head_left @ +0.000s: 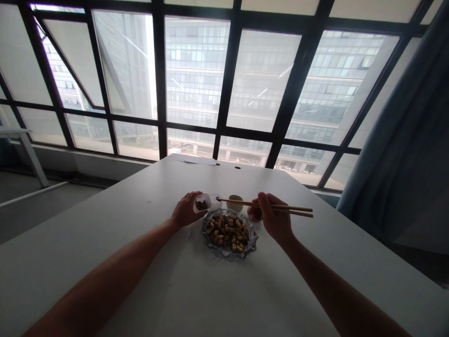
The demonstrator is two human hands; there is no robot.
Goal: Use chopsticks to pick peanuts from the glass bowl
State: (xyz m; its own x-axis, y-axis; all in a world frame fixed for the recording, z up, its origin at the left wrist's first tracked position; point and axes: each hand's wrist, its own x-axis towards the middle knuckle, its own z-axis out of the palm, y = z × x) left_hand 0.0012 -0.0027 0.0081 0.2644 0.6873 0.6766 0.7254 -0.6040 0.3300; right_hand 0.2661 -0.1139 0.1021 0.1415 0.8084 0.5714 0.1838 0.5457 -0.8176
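Over the white table [196, 290], held both hands near a glass bowl [250, 239]. Between the hands and a little nearer than either, had the bowl set down flat, heaped with peanuts [229, 223] and darker pieces mixed among them. In the left hand [187, 209], gripped a small white cup [207, 200], with thumb and fingers curved about its side and with a few dark bits [201, 205] inside. Held this cup just beside the bowl's far left edge.

In the right hand [271, 217], closed the fingers around a pair of chopsticks [242, 202], pointing the tips leftward, just to the right of the white cup. At those tips, saw a small dark speck; could not tell whether pinched food or shadow. Between the hands, beyond the bowl, had a yellowish cup [234, 207] standing behind the chopsticks. Just left of the right hand, saw another cup [250, 215], partly hidden by the fingers.

Well beyond both hands, had paper sheets [192, 159] lying at the table's far end, then faced dark-framed windows [196, 70]. Far to the right of the right hand, saw a blue curtain [403, 140].
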